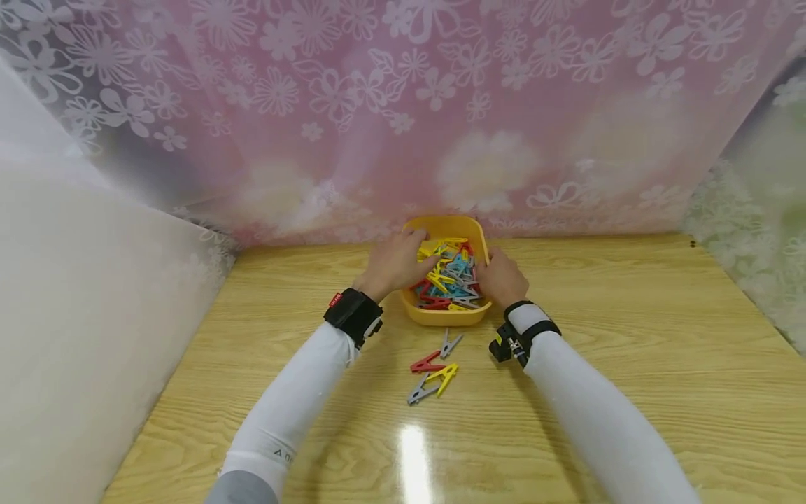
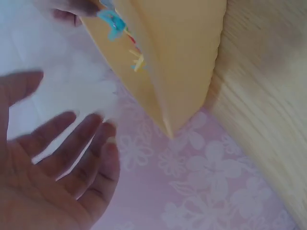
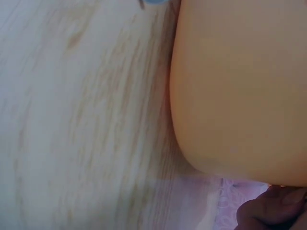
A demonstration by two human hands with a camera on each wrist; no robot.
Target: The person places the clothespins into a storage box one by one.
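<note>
A yellow plastic basket [image 1: 443,318] stands by the back curtain, filled with red, yellow, blue and grey clothespins [image 1: 450,273]. My left hand [image 1: 397,262] is at its left rim; in the left wrist view this left hand [image 2: 62,163] has its fingers loosely spread, with nothing in them. My right hand [image 1: 502,278] grips the right rim of the basket. Only part of the right hand [image 3: 271,208] shows in the right wrist view, against the basket wall [image 3: 240,96]. Its thumb and fingertips are partly hidden.
In front of the basket, on the wooden table [image 1: 302,434], lie a grey clothespin [image 1: 448,344], a red clothespin [image 1: 427,362], a yellow clothespin [image 1: 446,376] and another grey clothespin [image 1: 420,390]. A flowered pink curtain [image 1: 378,140] hangs close behind.
</note>
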